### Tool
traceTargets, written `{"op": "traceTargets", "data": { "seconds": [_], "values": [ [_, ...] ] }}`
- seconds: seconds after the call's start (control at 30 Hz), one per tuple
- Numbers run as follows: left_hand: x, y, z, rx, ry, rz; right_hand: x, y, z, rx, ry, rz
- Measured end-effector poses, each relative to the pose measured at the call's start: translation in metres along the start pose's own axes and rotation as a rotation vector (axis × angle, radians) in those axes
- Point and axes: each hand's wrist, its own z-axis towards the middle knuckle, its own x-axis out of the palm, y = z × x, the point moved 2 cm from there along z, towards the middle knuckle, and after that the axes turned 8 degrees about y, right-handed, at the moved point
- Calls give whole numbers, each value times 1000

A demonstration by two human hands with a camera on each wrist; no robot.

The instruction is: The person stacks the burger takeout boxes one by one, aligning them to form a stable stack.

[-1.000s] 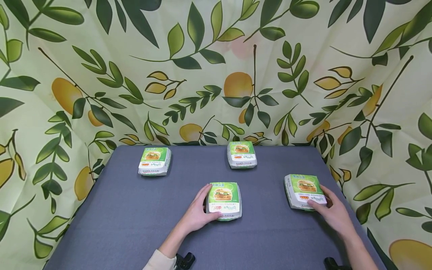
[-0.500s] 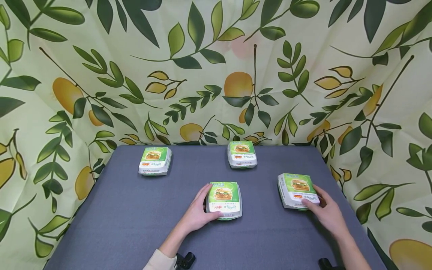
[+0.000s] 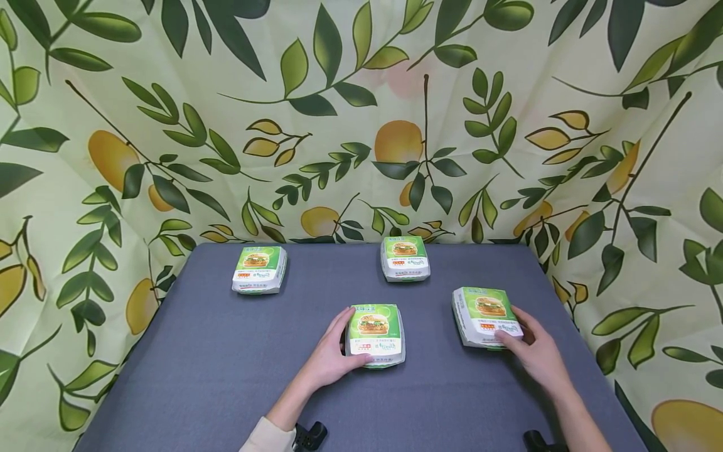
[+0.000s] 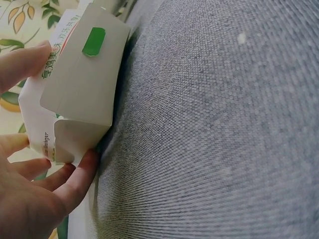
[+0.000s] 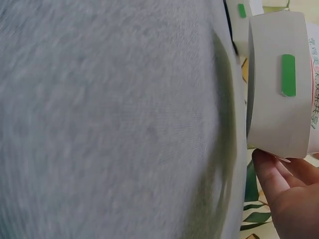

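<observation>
My left hand [image 3: 330, 355] holds the left side of a green and white burger box [image 3: 375, 336] near the table's middle, thumb at the front edge. In the left wrist view, its fingers touch the side wall of this burger box [image 4: 84, 69], which rests on the cloth. My right hand [image 3: 536, 345] grips a second burger box [image 3: 488, 317] by its right side, thumb on the front edge. The right wrist view shows that burger box [image 5: 279, 84] just above the cloth, fingers against its side and underside. The far sides of both boxes are hidden.
Two more burger boxes stand along the back of the table: one burger box [image 3: 260, 270] at the left, another burger box [image 3: 405, 258] right of centre. A blue-grey cloth [image 3: 226, 364] covers the table. Behind it hangs a leaf-patterned curtain [image 3: 339, 144].
My right hand has moved left with its burger box, closer to the one in my left hand. The left hand and the two back boxes have stayed put.
</observation>
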Motion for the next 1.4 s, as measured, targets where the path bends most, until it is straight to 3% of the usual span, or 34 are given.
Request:
{"op": "traceTargets", "data": {
  "seconds": [0.6,0.97,1.4],
  "values": [
    [0,-1,2,-17,1,25,8,31,-1,-134,-20,63],
    [-1,0,3,16,-7,32,12,54,-1,-176,-8,88],
    [-1,-1,3,7,-6,24,24,71,1,-232,9,114]
  ]
}}
